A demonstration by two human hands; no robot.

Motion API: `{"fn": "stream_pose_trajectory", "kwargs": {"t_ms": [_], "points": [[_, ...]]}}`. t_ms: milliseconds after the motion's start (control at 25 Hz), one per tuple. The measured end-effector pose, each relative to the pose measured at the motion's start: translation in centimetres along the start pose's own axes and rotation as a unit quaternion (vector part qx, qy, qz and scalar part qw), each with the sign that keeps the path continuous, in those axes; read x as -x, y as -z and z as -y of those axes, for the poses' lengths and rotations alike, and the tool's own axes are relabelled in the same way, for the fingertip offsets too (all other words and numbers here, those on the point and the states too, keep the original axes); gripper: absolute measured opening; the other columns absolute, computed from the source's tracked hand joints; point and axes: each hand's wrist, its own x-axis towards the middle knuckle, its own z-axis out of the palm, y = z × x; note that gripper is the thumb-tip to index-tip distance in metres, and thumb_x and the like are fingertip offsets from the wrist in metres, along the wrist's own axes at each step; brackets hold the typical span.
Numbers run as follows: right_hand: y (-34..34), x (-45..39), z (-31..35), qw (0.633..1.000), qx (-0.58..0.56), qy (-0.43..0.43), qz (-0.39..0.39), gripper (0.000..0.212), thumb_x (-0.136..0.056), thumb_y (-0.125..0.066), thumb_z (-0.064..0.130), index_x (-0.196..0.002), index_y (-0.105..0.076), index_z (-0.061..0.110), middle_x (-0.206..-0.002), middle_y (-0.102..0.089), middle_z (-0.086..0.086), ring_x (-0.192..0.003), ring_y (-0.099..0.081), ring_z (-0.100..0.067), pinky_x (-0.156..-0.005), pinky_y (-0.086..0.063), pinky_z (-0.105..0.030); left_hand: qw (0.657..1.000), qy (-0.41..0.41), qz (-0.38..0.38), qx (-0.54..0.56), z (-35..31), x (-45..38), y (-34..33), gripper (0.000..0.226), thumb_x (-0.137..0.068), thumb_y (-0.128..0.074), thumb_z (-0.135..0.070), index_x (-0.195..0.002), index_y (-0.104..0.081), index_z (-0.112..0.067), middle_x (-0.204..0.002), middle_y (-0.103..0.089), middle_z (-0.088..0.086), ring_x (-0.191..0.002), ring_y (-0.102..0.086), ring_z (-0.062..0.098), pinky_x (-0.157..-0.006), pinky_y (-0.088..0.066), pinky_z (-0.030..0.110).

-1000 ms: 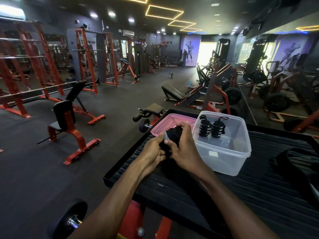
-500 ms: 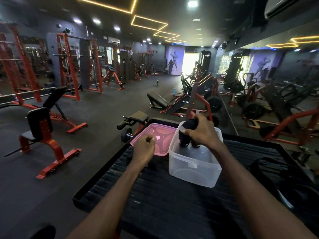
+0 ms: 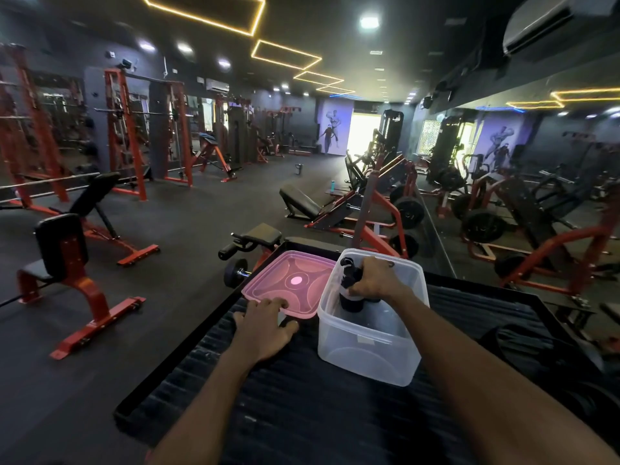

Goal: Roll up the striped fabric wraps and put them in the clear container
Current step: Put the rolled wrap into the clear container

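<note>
A clear plastic container [image 3: 369,347] stands on the black ribbed tray [image 3: 302,414]. Inside it, my right hand [image 3: 372,278] grips a rolled dark wrap [image 3: 350,302] and holds it low in the box. Another rolled wrap [image 3: 347,265] pokes up behind my fingers at the box's far left. To the left, my left hand [image 3: 265,322] rests with spread fingers on the near edge of the pink lid [image 3: 295,280], which lies flat beside the container.
A dark strap or belt [image 3: 523,344] lies on the tray at the right. A dumbbell [image 3: 235,271] and a padded bench part [image 3: 258,238] sit just beyond the tray's far edge. Red gym benches, racks and machines fill the dark floor around.
My right hand has lowered the rolled wrap from above the rim down into the container. My left hand opened from a loose fist and came to rest on the pink lid's edge.
</note>
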Motion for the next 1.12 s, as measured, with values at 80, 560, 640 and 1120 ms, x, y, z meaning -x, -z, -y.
{"fn": "stream_pose_trajectory", "kwargs": {"t_ms": [80, 560, 640, 1120], "points": [[-0.5, -0.1, 0.1, 1.000, -0.004, 0.007, 0.001, 0.040, -0.069, -0.087, 0.026, -0.099, -0.069, 0.008, -0.099, -0.072, -0.009, -0.094, -0.068, -0.024, -0.079, -0.055, -0.035, 0.999, -0.011, 0.030, -0.025, 0.5, 0.0, 0.2, 0.067, -0.080, -0.053, -0.067, -0.137, -0.047, -0.031, -0.146, -0.048, -0.002, -0.138, -0.035, 0.025, -0.112, -0.026, 0.059], [-1.6, -0.7, -1.6, 0.999, -0.034, -0.035, 0.019, 0.063, -0.066, -0.087, 0.018, -0.118, -0.052, 0.009, -0.115, -0.065, -0.012, -0.104, -0.062, -0.026, -0.090, -0.056, -0.040, 0.985, -0.020, -0.078, 0.151, -0.1, 0.1, 0.6, 0.068, -0.075, -0.078, -0.048, -0.127, -0.051, -0.014, -0.129, -0.047, 0.004, -0.119, -0.049, 0.021, -0.103, -0.041, 0.031], [-1.1, -0.2, -1.8, 0.999, -0.038, -0.026, 0.013, 0.061, -0.068, -0.084, 0.017, -0.118, -0.049, 0.009, -0.114, -0.063, -0.012, -0.103, -0.061, -0.027, -0.085, -0.055, -0.038, 0.970, -0.019, -0.140, 0.197, -1.2, 0.6, 1.3, 0.063, -0.072, -0.082, -0.045, -0.122, -0.057, -0.015, -0.120, -0.045, 0.003, -0.111, -0.053, 0.022, -0.096, -0.045, 0.029], [8.5, 6.8, 3.2, 0.905, -0.366, 0.177, 0.123, 0.047, -0.080, -0.076, 0.002, -0.124, -0.061, 0.014, -0.113, -0.069, -0.014, -0.093, -0.071, -0.026, -0.070, -0.057, -0.036, 0.916, -0.072, -0.051, 0.392, -12.0, -1.0, 8.3, 0.070, -0.072, -0.050, -0.083, -0.097, -0.059, -0.018, -0.089, -0.071, 0.006, -0.079, -0.070, 0.020, -0.062, -0.055, 0.034]]}}
